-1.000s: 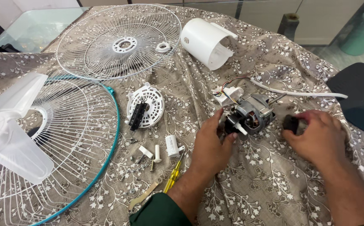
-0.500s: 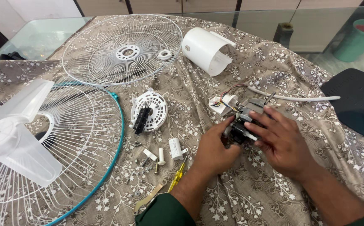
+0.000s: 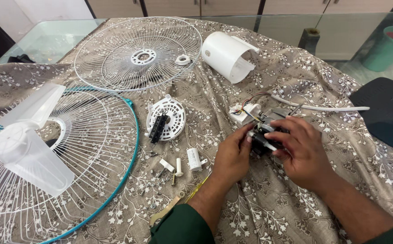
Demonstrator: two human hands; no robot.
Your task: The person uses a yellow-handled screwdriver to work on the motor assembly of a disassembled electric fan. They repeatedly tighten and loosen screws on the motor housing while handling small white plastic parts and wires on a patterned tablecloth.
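1. The left hand (image 3: 233, 156) grips the near-left side of the fan motor (image 3: 265, 131), fingers curled onto its dark body.
2. The right hand (image 3: 301, 151) covers the motor from the right, fingertips pressed on its top; both hands hold it just above the cloth-covered desk (image 3: 269, 212), right of the desk's middle.
3. A small white block with coloured wires (image 3: 245, 110) sits touching the motor's far-left side, and a white cable (image 3: 323, 107) runs from there toward the right edge.
4. Just left of the left hand lie a white capacitor (image 3: 194, 159), small white pegs (image 3: 173, 166) and a yellow-handled screwdriver (image 3: 197, 190).
5. Further left sits a round white vented cover (image 3: 166, 119) with a black part on it.
6. A white motor housing (image 3: 227, 55) lies on its side near the far edge.
7. A white wire grille (image 3: 138, 54) lies at the far left, a small white ring (image 3: 183, 59) on it.
8. A teal-rimmed grille (image 3: 92, 149) carrying translucent fan blades (image 3: 25, 149) fills the near-left corner.
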